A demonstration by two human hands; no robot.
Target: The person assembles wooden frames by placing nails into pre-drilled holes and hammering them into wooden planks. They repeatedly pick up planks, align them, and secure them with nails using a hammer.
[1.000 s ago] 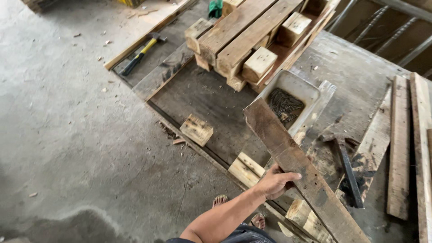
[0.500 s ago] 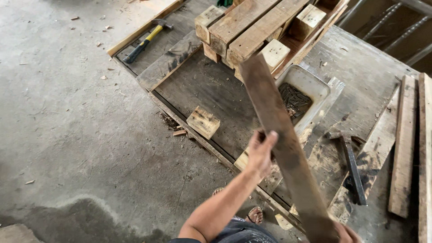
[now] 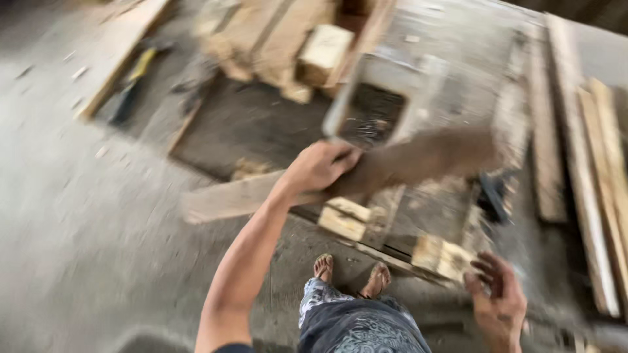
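My left hand [image 3: 320, 167] is shut around the middle of a long, dark, weathered plank [image 3: 425, 157]. The plank hangs roughly level across the view and is smeared by motion blur, its paler end [image 3: 222, 199] pointing left. My right hand [image 3: 497, 297] is at the lower right with its fingers spread, holding nothing, beside a pale wood block [image 3: 445, 255]. My sandalled feet [image 3: 350, 274] stand on the concrete just below the plank.
An open metal tray [image 3: 373, 114] with dark debris sits behind the plank. A dismantled pallet [image 3: 275, 39] lies at the top. A yellow-handled hammer [image 3: 134, 82] lies at the upper left. Loose boards [image 3: 589, 163] are stacked on the right. Another block [image 3: 343, 219] lies near my feet.
The plank has swung from pointing away from me to lying crosswise. My right hand has come off its near end and is now open. The view has tilted down and blurred.
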